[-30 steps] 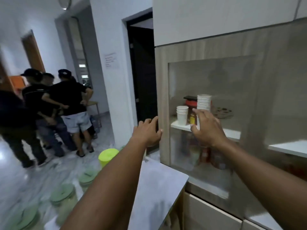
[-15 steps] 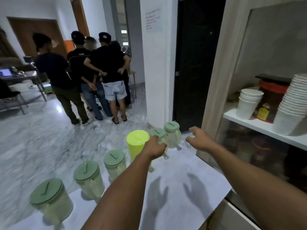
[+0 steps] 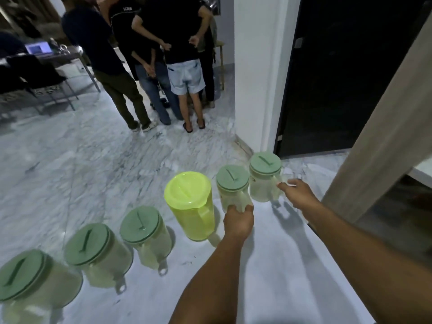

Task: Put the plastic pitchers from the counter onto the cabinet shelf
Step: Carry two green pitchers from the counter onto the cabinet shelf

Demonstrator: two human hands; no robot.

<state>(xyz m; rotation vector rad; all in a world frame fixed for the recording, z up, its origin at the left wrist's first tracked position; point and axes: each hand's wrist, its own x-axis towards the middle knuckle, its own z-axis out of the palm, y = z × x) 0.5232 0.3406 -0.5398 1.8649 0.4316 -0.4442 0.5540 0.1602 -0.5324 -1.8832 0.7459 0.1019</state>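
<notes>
Left hand [image 3: 238, 222] grips the handle of the second pitcher [image 3: 232, 187]; right hand [image 3: 297, 194] closes on the end pitcher [image 3: 265, 177] at the counter [image 3: 268, 265] far edge. Lift both vertically, lids level, clearing the yellow pitcher [image 3: 190, 206].

five green-lidded pitchers [image 3: 265, 177], one yellow pitcher [image 3: 190, 206]

Floor [image 3: 93, 160]: pale grey-white marble with dark veining, glossy, catching soft reflections. White pillar [image 3: 254, 73] stands beyond the far edge of the worktop [image 3: 268, 265], which is white. Right of the pillar, a dark doorway [image 3: 346, 73], unlit inside. Wood-grain cabinet frame [image 3: 385, 141] slants across the right. Far left: metal-legged table [image 3: 70, 59] carrying an open laptop [image 3: 38, 48]. Several people [image 3: 149, 54] stand in the background, backs to the camera. Lighting dim overall.
</notes>
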